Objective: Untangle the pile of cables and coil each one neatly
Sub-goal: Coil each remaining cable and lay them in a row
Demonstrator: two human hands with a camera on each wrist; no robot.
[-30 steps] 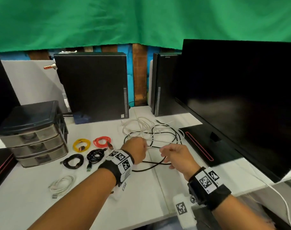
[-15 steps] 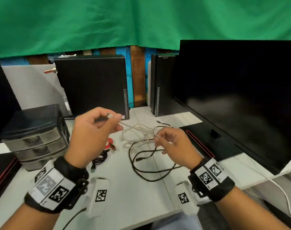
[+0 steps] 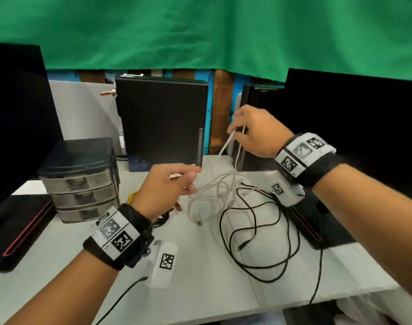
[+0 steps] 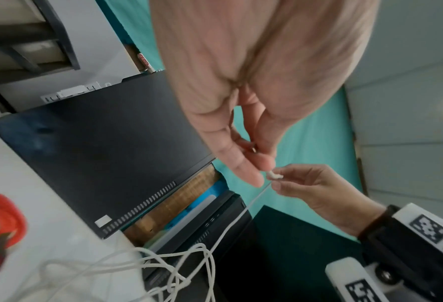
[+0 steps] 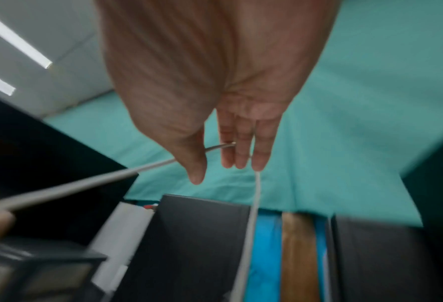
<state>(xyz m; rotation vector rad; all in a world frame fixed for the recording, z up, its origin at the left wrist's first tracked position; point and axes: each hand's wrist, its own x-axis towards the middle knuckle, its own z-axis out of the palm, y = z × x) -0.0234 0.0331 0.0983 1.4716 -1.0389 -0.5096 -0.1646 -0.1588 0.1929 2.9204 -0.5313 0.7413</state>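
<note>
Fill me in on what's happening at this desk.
A person is untangling cables. The left hand pinches one end of a thin white cable, while the raised right hand holds a stretch of it above the white desk. The white cable's loops are snarled with a loose black cable below.

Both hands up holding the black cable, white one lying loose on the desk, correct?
Swapped. Head view shows the left hand and right hand holding the white cable; the black cable lies loose on the desk.
</note>
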